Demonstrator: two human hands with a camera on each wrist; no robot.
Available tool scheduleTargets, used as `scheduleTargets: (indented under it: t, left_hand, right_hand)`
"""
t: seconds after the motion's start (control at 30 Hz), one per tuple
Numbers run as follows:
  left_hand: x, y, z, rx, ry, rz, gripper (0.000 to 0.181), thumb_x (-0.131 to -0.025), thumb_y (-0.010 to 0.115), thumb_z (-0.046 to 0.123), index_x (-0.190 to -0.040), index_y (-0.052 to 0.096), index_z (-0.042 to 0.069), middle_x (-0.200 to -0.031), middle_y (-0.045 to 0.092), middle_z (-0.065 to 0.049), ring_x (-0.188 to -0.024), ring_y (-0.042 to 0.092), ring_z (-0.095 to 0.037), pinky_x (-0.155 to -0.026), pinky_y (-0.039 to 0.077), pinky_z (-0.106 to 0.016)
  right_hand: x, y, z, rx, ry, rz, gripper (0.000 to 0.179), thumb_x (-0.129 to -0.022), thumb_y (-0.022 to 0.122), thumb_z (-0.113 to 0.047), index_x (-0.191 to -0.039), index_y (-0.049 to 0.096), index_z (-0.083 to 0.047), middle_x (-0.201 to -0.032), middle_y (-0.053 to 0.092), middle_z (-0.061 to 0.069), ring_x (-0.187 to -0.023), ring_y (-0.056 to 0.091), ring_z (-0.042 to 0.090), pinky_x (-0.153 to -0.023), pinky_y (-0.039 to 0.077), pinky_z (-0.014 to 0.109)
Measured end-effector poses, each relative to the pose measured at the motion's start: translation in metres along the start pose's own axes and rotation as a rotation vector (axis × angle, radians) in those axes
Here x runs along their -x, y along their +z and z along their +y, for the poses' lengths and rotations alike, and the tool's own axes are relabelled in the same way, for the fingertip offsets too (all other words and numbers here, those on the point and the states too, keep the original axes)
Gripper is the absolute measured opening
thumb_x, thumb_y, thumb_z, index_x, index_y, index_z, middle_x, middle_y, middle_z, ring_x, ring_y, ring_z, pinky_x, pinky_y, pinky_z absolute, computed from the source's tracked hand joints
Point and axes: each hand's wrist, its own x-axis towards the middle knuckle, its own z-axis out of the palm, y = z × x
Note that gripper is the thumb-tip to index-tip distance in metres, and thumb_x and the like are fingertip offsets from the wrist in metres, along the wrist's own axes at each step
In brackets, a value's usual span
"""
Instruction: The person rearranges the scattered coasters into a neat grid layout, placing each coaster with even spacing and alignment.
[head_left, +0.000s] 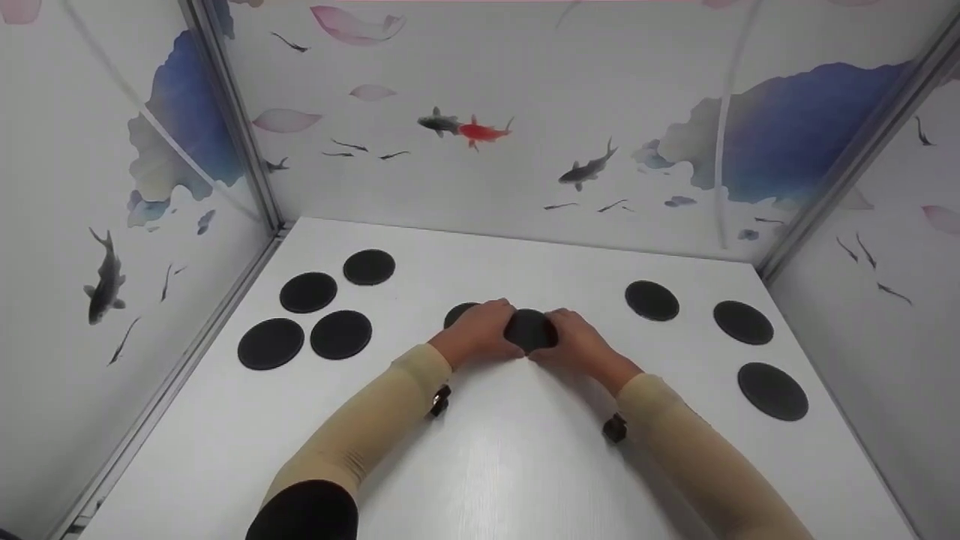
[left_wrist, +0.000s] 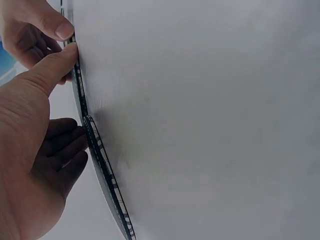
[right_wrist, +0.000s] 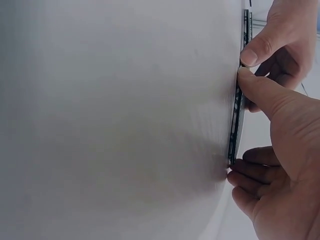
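A round, flat black disc (head_left: 531, 331) lies on the white table, between my two hands. My left hand (head_left: 484, 330) grips its left edge and my right hand (head_left: 577, 341) its right edge. Both thumbs meet at the near rim, as the left wrist view shows with the left thumb (left_wrist: 64, 59) next to the right one. In the right wrist view, the right fingers (right_wrist: 250, 175) curl at the disc's side. Partly hidden behind my left hand is a second black disc (head_left: 456, 312), whose edge (left_wrist: 111, 182) meets the held one in the left wrist view.
Several black discs sit at the left, among them one at the back (head_left: 369, 267) and one in front (head_left: 271, 343). Three more lie at the right, the nearest (head_left: 773, 391) by the table's side. Printed panels (head_left: 495, 187) wall in the white table (head_left: 480, 465).
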Motion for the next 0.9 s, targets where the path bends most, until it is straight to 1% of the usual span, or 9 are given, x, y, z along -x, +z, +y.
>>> scheduleTargets:
  t: [0.23,0.47,0.53,0.7,0.8,0.9]
  left_hand:
    - [-0.001,0.003,-0.002,-0.034,0.0,-0.006,0.064,-0.081,0.077,0.052,-0.128,0.061,0.012,-0.111,0.059,0.001,-0.099,0.057,-0.016,-0.093,0.05,-0.036]
    - [-0.001,0.003,-0.002,-0.022,-0.006,-0.013,0.063,-0.082,0.077,0.052,-0.128,0.061,0.012,-0.11,0.057,0.002,-0.099,0.057,-0.016,-0.093,0.05,-0.036]
    - [-0.001,0.003,-0.002,-0.02,-0.007,-0.021,0.065,-0.081,0.078,0.052,-0.128,0.061,0.011,-0.11,0.056,0.002,-0.1,0.056,-0.016,-0.094,0.05,-0.036]
    - [-0.003,0.003,-0.003,-0.025,0.009,-0.041,0.076,-0.077,0.082,0.056,-0.132,0.058,0.01,-0.116,0.057,-0.001,-0.106,0.056,-0.017,-0.098,0.049,-0.035]
    - [-0.003,0.003,-0.002,-0.033,0.022,-0.04,0.082,-0.077,0.082,0.058,-0.137,0.055,0.008,-0.123,0.057,-0.003,-0.112,0.056,-0.017,-0.102,0.048,-0.036]
    - [-0.004,0.001,0.002,-0.041,0.028,-0.032,0.087,-0.079,0.08,0.059,-0.143,0.051,0.008,-0.132,0.055,-0.005,-0.12,0.054,-0.018,-0.105,0.046,-0.035]
  right_hand:
    - [-0.002,0.002,0.001,0.004,0.001,0.009,0.077,-0.077,0.088,-0.043,-0.138,0.057,-0.007,-0.13,0.058,0.01,-0.122,0.054,0.027,-0.107,0.043,0.048]
    - [-0.002,0.003,0.002,-0.021,0.02,0.003,0.08,-0.077,0.088,-0.044,-0.14,0.055,-0.008,-0.13,0.057,0.01,-0.123,0.053,0.028,-0.108,0.042,0.049]
    - [-0.002,0.003,0.002,-0.02,0.021,0.004,0.082,-0.077,0.088,-0.045,-0.141,0.054,-0.007,-0.131,0.057,0.011,-0.124,0.053,0.028,-0.109,0.042,0.049]
    - [0.002,0.001,0.005,-0.013,0.007,-0.002,0.094,-0.076,0.087,-0.048,-0.147,0.046,-0.002,-0.139,0.052,0.016,-0.131,0.049,0.032,-0.112,0.04,0.048]
    - [0.006,-0.004,0.008,-0.025,-0.003,0.002,0.1,-0.076,0.087,-0.05,-0.15,0.041,-0.001,-0.146,0.048,0.018,-0.137,0.044,0.034,-0.114,0.036,0.048]
    - [0.012,-0.011,0.011,-0.056,-0.006,0.015,0.101,-0.077,0.085,-0.053,-0.152,0.04,-0.002,-0.15,0.044,0.018,-0.142,0.039,0.035,-0.116,0.033,0.05]
